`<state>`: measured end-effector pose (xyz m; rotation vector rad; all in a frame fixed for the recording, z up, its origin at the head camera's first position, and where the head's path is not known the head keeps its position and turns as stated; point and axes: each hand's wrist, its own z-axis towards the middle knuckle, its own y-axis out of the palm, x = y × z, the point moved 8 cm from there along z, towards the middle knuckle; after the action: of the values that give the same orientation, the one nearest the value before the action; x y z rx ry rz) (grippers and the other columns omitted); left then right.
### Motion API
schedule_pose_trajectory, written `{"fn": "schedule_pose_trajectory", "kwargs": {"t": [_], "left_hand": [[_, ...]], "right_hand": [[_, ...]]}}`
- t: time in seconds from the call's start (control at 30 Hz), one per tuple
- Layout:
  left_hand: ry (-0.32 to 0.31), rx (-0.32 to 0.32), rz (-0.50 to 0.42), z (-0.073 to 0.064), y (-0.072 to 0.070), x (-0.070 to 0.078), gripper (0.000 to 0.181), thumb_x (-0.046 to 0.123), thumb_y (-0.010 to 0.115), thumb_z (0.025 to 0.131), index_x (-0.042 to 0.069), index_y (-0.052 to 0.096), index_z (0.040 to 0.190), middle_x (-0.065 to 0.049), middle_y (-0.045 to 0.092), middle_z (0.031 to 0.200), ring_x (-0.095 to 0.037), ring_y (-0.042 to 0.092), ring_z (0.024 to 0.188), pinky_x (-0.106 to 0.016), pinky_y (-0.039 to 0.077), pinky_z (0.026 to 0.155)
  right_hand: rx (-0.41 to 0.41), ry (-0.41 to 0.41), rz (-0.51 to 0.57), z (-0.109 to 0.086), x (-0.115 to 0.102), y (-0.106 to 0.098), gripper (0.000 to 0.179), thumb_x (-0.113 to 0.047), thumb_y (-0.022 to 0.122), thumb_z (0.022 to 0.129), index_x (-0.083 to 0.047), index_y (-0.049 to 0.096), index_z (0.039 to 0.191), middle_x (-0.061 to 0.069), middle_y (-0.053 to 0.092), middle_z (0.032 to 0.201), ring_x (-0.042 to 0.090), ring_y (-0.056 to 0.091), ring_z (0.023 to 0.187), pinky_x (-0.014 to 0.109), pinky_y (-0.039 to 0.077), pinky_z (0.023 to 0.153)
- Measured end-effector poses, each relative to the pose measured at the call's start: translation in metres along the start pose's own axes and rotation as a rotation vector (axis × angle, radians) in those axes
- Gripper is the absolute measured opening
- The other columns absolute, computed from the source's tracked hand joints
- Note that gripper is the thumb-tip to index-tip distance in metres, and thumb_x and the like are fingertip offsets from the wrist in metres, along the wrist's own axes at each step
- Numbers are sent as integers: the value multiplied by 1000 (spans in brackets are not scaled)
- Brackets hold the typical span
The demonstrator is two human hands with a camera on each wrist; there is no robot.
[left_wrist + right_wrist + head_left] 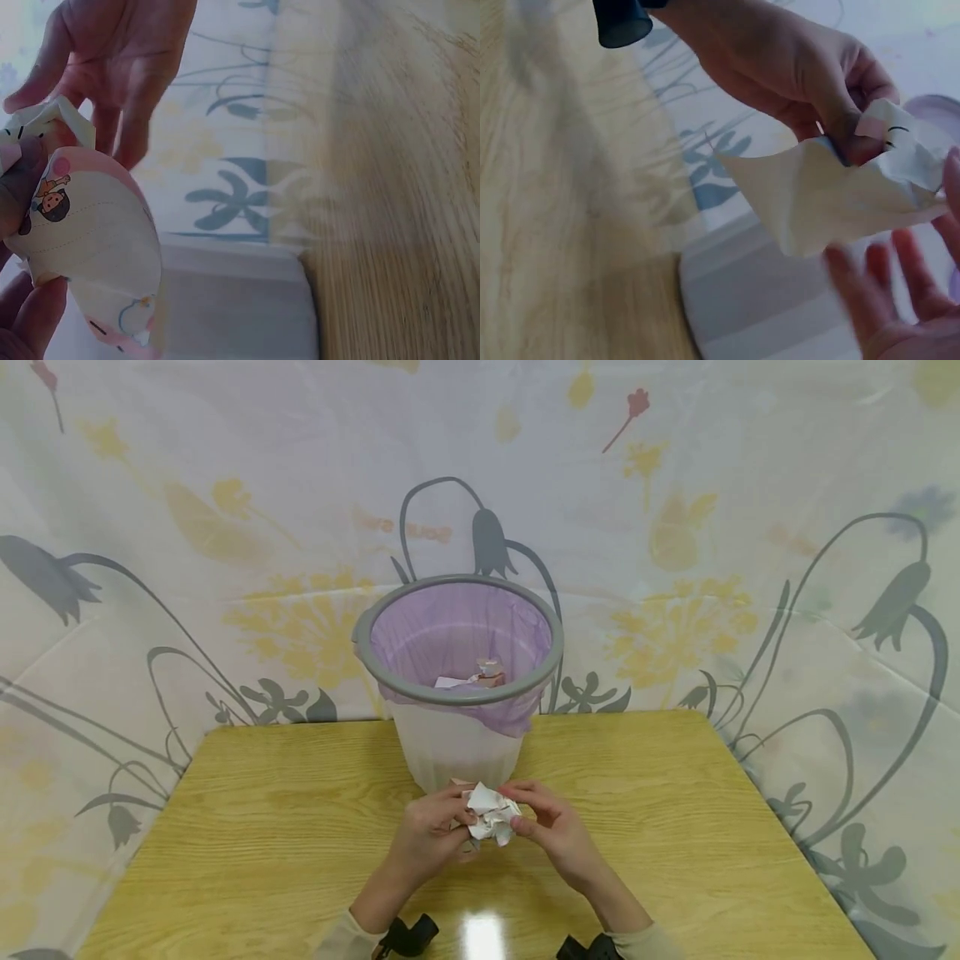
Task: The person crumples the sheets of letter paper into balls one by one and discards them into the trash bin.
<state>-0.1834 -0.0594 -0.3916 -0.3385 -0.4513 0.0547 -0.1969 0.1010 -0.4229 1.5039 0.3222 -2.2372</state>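
Over the table, just in front of the bin, a partly crumpled sheet of paper (492, 817) is between the two hands. The left hand (431, 831) pinches it with thumb and fingers. In the left wrist view the paper (105, 225) has a pink border, dotted lines and a small cartoon figure, with a wadded part at its top. The right hand (553, 831) is at the opposite side, its thumb at the wad. In the right wrist view the right hand (907, 307) has its fingers spread and blurred below the paper (810, 199).
A white bin (457, 743) with a grey rim and purple liner (450, 618) stands on the wooden table (285, 835). Paper scraps (491, 672) lie inside it. Behind hangs a flower-patterned cloth (300, 485). Black devices are strapped to both wrists.
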Motion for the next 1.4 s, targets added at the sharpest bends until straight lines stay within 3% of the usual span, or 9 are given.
{"fn": "schedule_pose_trajectory", "kwargs": {"t": [0.17, 0.27, 0.43, 0.67, 0.83, 1.03, 1.2, 1.4], "left_hand": [[35, 3, 30, 1, -2, 3, 25, -16, 81, 66, 5, 70, 72, -7, 74, 83, -36, 71, 95, -34, 57, 84], [41, 14, -9, 0, -2, 3, 25, -17, 80, 66, 6, 70, 72, -9, 74, 85, -37, 70, 95, -34, 58, 82], [54, 41, -63, -1, 2, 4, 26, -19, 79, 65, 5, 71, 71, -16, 74, 90, -40, 70, 94, -35, 58, 81], [22, 90, -99, -4, 8, 1, 26, -22, 75, 65, 3, 71, 69, -20, 74, 91, -39, 70, 92, -33, 58, 80], [-20, 80, -119, -6, 13, -1, 26, -23, 74, 64, 3, 71, 69, -20, 74, 91, -40, 70, 94, -33, 57, 83], [13, 30, -87, -4, 13, 2, 28, -22, 75, 62, 4, 68, 69, -14, 74, 90, -39, 69, 98, -40, 55, 89], [37, -26, 7, 0, 13, 6, 33, -17, 80, 64, 10, 64, 75, -13, 71, 108, -38, 63, 111, -43, 49, 99], [-39, -89, 62, -2, 10, 1, 36, -4, 88, 67, 12, 67, 91, -14, 60, 126, -34, 55, 120, -40, 48, 99]], "right_hand": [[-67, 128, 122, 2, 7, 2, 46, -6, 62, 98, 11, 49, 139, 20, 47, 147, 18, 52, 125, 31, 54, 88], [-106, 210, 205, 1, 12, 5, 51, -6, 60, 99, 9, 42, 145, 16, 53, 141, 20, 60, 113, 32, 56, 85], [-87, 286, 222, 1, 19, 4, 53, -3, 63, 97, 9, 44, 144, 11, 58, 129, 18, 63, 105, 30, 56, 83], [-10, 278, 226, 1, 20, -4, 47, -3, 70, 92, 13, 54, 133, 6, 70, 112, 15, 67, 95, 24, 55, 76], [37, 273, 220, 0, 21, -7, 32, 2, 72, 88, 7, 66, 119, 5, 74, 100, 14, 69, 88, 24, 56, 74], [100, 279, 198, 0, 25, -7, 20, 6, 71, 87, -5, 73, 103, 3, 75, 88, 13, 70, 81, 24, 57, 71], [103, 251, 180, 0, 23, -9, 17, -1, 73, 88, -6, 73, 104, 3, 75, 90, 14, 70, 83, 26, 57, 73], [95, 220, 196, -5, 22, -19, 21, 0, 70, 91, -15, 73, 104, 1, 74, 93, 11, 70, 84, 25, 58, 73]]}}
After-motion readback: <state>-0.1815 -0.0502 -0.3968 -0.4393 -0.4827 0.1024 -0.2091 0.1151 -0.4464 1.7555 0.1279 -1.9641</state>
